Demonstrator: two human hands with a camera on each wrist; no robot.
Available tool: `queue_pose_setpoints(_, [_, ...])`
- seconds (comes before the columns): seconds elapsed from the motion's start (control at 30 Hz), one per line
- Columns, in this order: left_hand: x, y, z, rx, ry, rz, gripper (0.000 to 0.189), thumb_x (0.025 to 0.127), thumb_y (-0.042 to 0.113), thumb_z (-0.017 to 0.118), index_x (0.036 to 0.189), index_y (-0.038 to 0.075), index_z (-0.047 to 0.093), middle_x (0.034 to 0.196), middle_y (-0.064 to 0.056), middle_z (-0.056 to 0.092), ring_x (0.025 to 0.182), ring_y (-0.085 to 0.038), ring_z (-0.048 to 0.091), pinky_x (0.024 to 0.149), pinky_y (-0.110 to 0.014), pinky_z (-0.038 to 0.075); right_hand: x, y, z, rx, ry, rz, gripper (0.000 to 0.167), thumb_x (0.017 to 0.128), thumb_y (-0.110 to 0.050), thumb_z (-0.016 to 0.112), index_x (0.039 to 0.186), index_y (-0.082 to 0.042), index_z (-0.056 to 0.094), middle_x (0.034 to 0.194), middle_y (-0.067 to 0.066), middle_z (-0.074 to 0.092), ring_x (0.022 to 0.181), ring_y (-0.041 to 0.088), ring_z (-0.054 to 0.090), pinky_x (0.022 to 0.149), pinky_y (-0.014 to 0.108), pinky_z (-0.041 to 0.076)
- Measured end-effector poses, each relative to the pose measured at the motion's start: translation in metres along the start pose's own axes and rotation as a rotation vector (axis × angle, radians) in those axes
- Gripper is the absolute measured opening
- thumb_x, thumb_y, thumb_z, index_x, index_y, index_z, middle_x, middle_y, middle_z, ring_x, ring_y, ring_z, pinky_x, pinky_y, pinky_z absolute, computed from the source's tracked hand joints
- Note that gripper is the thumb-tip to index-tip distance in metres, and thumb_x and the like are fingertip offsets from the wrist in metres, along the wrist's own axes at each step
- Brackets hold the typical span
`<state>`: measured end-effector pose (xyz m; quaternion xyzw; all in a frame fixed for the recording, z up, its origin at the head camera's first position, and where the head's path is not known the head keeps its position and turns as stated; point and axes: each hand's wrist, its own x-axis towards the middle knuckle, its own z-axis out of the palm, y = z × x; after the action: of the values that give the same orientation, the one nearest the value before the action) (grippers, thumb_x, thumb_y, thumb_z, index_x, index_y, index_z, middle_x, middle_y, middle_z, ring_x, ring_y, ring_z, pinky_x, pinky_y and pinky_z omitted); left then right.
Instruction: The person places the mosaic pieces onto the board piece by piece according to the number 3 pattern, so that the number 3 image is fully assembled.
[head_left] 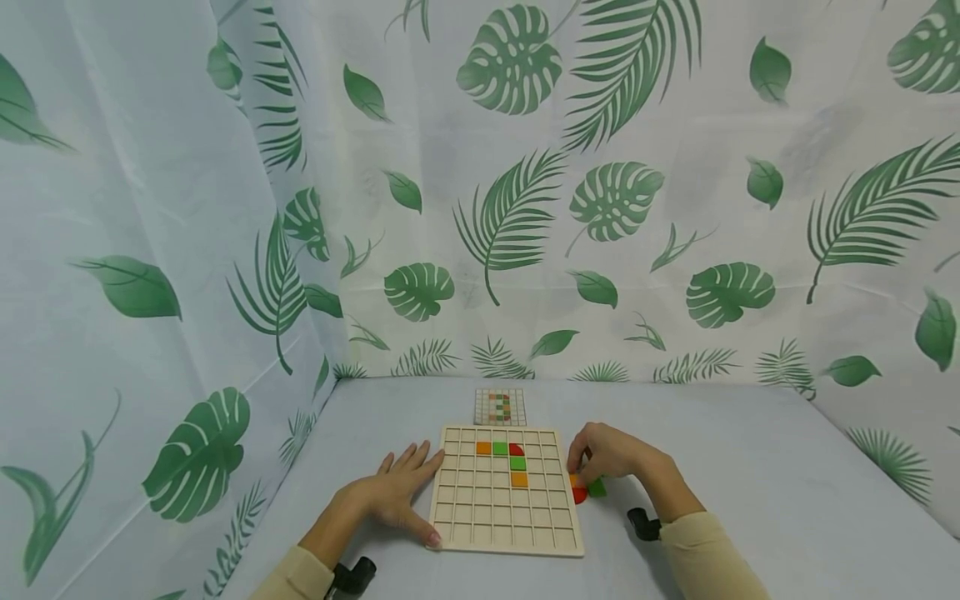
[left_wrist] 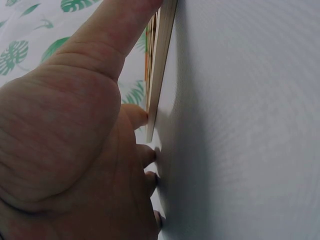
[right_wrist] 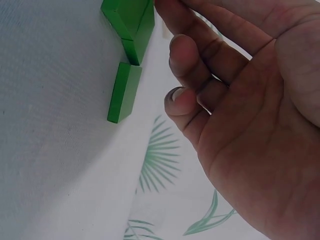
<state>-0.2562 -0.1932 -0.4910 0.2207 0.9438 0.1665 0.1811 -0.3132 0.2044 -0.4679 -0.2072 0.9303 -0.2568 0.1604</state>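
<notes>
White cloth (head_left: 435, 217) printed with green leaves runs along the left side and across the back of the pale table (head_left: 750, 454). Moving right, we meet a cream left sleeve (head_left: 292, 575) with a black fitting (head_left: 354, 577) at the cuff, then the left hand (head_left: 397, 496). Its fingers are straight and spread: the thumb reaches the near left corner of the wooden board (head_left: 495, 512), and the index fingertip touches the same edge farther up. From the left wrist view we see the other fingertips down on the table beside the board.

Raised ridges divide the board into square compartments. In its second row from the back we find, left to right, an orange tile (head_left: 483, 448), a green tile (head_left: 500, 449) and a quarter-round red tile (head_left: 516, 450). Below the red one sit another green tile (head_left: 517, 463) and then another orange tile (head_left: 520, 480); the nearest rows hold bare wood. Just behind the board lies a small patterned card (head_left: 500, 407).

Just right of the board are loose pieces, orange (head_left: 574, 481), red (head_left: 580, 496) and green (head_left: 597, 488). Over them the right hand (head_left: 611, 450) bends downward, fingers curled; its fingertips are partly hidden, so we cannot tell whether they grip the orange piece or merely touch it.
</notes>
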Motion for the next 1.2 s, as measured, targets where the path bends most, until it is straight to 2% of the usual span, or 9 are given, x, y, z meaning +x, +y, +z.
queue_pose_setpoints(0.57, [-0.0009,0.0013,-0.0011,0.004,-0.001,0.006,0.135,0.067,0.075,0.085,0.169,0.020,0.014,0.176,-0.017,0.003,0.163,-0.039,0.000,0.128,-0.065,0.001,0.0024,-0.0034,0.0048,-0.022,0.039,0.066,0.021,0.074,-0.003,0.091,0.077,-0.018,0.076,0.078,-0.002,0.065,0.071,0.017,0.056,0.061,0.031,0.046])
queue_pose_setpoints(1.2, [-0.0007,-0.0002,0.0004,-0.003,0.006,0.014,0.136,0.066,0.075,0.084,0.169,0.020,0.015,0.176,-0.017,0.003,0.163,-0.040,0.001,0.128,-0.066,0.002,0.0050,-0.0001,0.0035,-0.063,0.094,-0.006,0.017,0.079,-0.002,0.087,0.085,-0.016,0.078,0.086,-0.004,0.068,0.077,0.017,0.055,0.064,0.033,0.047])
